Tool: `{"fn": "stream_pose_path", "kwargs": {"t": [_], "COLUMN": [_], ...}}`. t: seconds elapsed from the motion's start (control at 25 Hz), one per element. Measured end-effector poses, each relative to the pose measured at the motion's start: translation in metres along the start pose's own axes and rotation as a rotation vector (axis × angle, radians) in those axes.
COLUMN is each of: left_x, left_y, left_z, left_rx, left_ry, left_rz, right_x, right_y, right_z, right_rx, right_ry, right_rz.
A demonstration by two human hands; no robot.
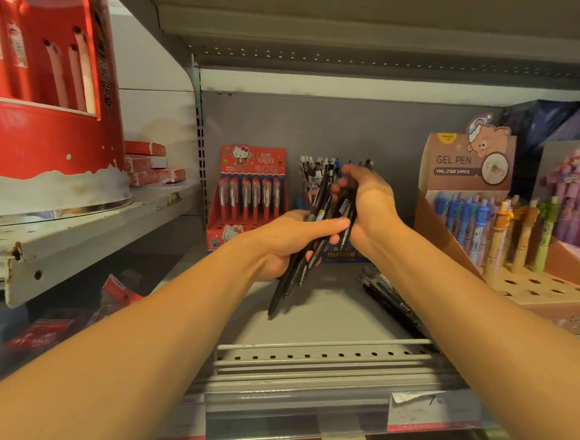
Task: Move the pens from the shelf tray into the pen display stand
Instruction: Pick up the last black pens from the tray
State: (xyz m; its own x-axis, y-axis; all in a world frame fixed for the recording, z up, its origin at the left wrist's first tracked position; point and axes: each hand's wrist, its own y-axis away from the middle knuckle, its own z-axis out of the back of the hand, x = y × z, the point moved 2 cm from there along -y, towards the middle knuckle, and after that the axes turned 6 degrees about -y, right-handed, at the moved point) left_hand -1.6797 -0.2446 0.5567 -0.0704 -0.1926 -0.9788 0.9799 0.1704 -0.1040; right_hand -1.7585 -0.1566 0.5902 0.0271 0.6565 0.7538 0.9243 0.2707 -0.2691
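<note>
Both hands raised over grey shelf, centre of scene. Left hand grips bundle of black pens, tips slanting down toward near-left, thumb laid across barrels. Right hand curls around upper ends of same bundle, fingers closed on them. More dark pens lie loose on shelf at right, under right forearm. Pen display stand, blue base, sits far behind hands, mostly hidden. Red Hello Kitty display far left of it; brown gel pen box right.
</note>
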Motion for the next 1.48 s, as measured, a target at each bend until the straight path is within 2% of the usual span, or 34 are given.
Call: {"fn": "stream_pose_path", "kwargs": {"t": [0.08, 0.2, 0.32, 0.36, 0.4, 0.48, 0.56, 0.6, 0.68, 0.76, 0.88, 0.96, 1.04, 1.16, 1.24, 1.32, 1.48], "left_x": [-0.001, -0.006, -0.011, -0.014, -0.017, -0.017, -0.012, -0.009, -0.003, 0.004, 0.017, 0.023, 0.025, 0.025, 0.026, 0.027, 0.028], "left_y": [-0.001, 0.000, 0.002, 0.003, 0.003, 0.007, 0.015, 0.019, 0.030, 0.042, 0.055, 0.058, 0.057, 0.054, 0.053, 0.051, 0.049], "left_z": [-0.002, -0.002, 0.009, 0.014, 0.018, 0.026, 0.034, 0.037, 0.040, 0.043, 0.044, 0.042, 0.041, 0.042, 0.045, 0.047, 0.050], "left_rx": [-0.038, -0.091, -0.184, -0.230, -0.295, -0.440, -0.523, -0.543, -0.546, -0.527, -0.462, -0.410, -0.402, -0.445, -0.464, -0.492, -0.520], "left_ry": [0.043, 0.069, 0.099, 0.114, 0.094, -0.015, -0.061, -0.078, -0.130, -0.112, -0.003, 0.061, 0.104, 0.088, 0.092, 0.110, 0.180], "left_rz": [-0.077, -0.126, -0.099, -0.105, -0.111, -0.108, -0.105, -0.100, -0.081, -0.072, -0.026, 0.054, 0.103, 0.099, 0.079, 0.070, 0.085], "right_x": [0.001, -0.003, -0.005, -0.007, -0.009, -0.015, -0.031, -0.040, -0.051, -0.060, -0.071, -0.078, -0.078, -0.073, -0.074, -0.075, -0.065], "right_y": [0.004, 0.012, 0.019, 0.019, 0.017, 0.016, 0.017, 0.020, 0.025, 0.025, 0.022, 0.022, 0.021, 0.023, 0.025, 0.029, 0.038], "right_z": [-0.005, -0.008, -0.015, -0.016, -0.016, -0.011, -0.006, -0.005, -0.005, -0.014, -0.023, -0.026, -0.023, -0.012, -0.005, -0.003, -0.006], "right_rx": [-0.009, 0.010, 0.249, 0.307, 0.329, 0.347, 0.551, 0.679, 0.809, 0.828, 0.871, 0.870, 0.807, 0.633, 0.527, 0.535, 0.685], "right_ry": [0.060, 0.079, -0.087, -0.044, 0.081, 0.649, 1.282, 1.477, 1.691, 1.861, 2.054, 2.101, 2.046, 1.961, 1.919, 1.963, 2.013], "right_rz": [-0.015, -0.147, -0.226, -0.226, -0.208, -0.120, 0.014, 0.034, -0.039, -0.118, -0.126, -0.079, -0.146, -0.258, -0.209, -0.193, -0.277]}}
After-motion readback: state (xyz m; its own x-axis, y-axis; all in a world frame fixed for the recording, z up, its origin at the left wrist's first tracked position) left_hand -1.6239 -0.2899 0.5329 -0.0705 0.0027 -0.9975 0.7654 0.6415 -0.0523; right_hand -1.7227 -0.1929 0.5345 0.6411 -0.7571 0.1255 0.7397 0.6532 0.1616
